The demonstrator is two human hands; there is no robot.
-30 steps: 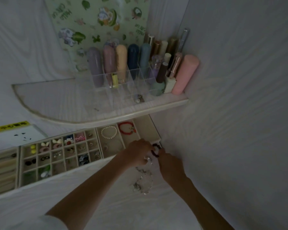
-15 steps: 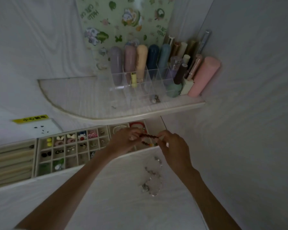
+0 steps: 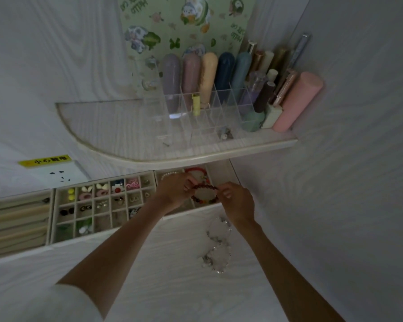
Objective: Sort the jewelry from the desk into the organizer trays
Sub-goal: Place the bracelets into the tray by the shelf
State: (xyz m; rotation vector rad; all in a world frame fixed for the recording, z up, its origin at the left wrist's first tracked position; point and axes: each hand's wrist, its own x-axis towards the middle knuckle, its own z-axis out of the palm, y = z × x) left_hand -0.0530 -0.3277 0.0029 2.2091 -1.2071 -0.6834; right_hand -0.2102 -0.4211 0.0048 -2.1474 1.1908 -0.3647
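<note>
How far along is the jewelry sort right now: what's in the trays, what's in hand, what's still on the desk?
Done: the grid tray holds small pieces in many cells, and a pearl bracelet and red bracelet lie in the bigger compartments. In hand: the left hand and right hand hold a dark beaded bracelet open over the tray. Left: clear crystal bracelets on the desk.

I read the head view as dim and underexposed, with flat, bluish light and no hard shadows or glare. Wide-angle distortion bends the shelf edge (image 3: 196,159). Small items in the organizer tray (image 3: 56,219) appear soft.
</note>
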